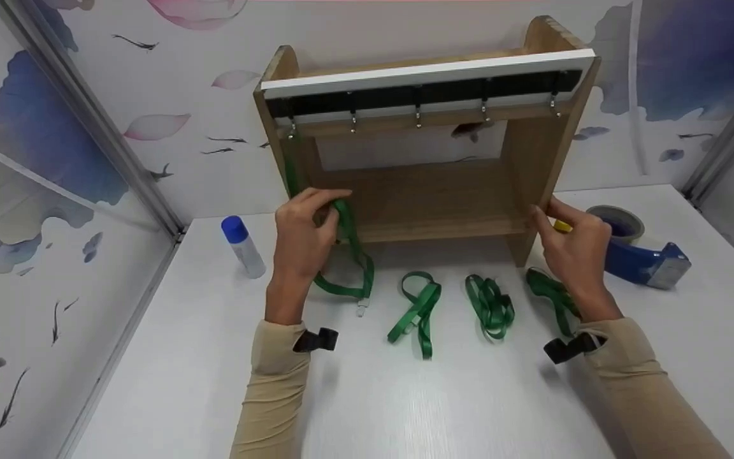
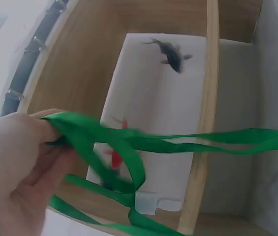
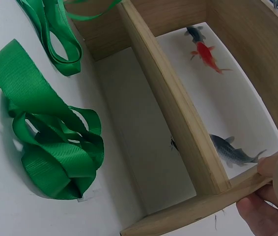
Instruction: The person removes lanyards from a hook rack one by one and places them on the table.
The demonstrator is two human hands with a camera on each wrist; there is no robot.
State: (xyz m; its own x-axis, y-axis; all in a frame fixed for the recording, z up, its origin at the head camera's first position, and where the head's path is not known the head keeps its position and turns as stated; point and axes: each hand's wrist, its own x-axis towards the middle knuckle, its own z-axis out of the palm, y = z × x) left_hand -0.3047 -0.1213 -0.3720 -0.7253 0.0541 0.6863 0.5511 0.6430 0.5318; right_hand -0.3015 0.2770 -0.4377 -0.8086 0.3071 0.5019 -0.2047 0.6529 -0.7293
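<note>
A wooden rack (image 1: 431, 191) with a rail of metal hooks (image 1: 418, 95) stands at the back of the white table. A green lanyard (image 1: 348, 239) hangs from the leftmost hook, and my left hand (image 1: 306, 236) pinches its strap in front of the left panel. The left wrist view shows the strap (image 2: 129, 147) looped through my left hand (image 2: 16, 167), with its plastic clip (image 2: 151, 201) below. My right hand (image 1: 574, 245) grips the rack's right side panel, with a fingertip (image 3: 276, 164) on the panel's edge (image 3: 198, 209). Three more green lanyards (image 1: 419, 312) (image 1: 491, 306) (image 1: 552, 293) lie in front of the rack.
A small bottle with a blue cap (image 1: 243, 245) stands left of the rack. A blue tape dispenser (image 1: 634, 252) sits to its right. Patterned walls close the table in at the back and on both sides. Bare table (image 1: 405, 408) lies toward the front.
</note>
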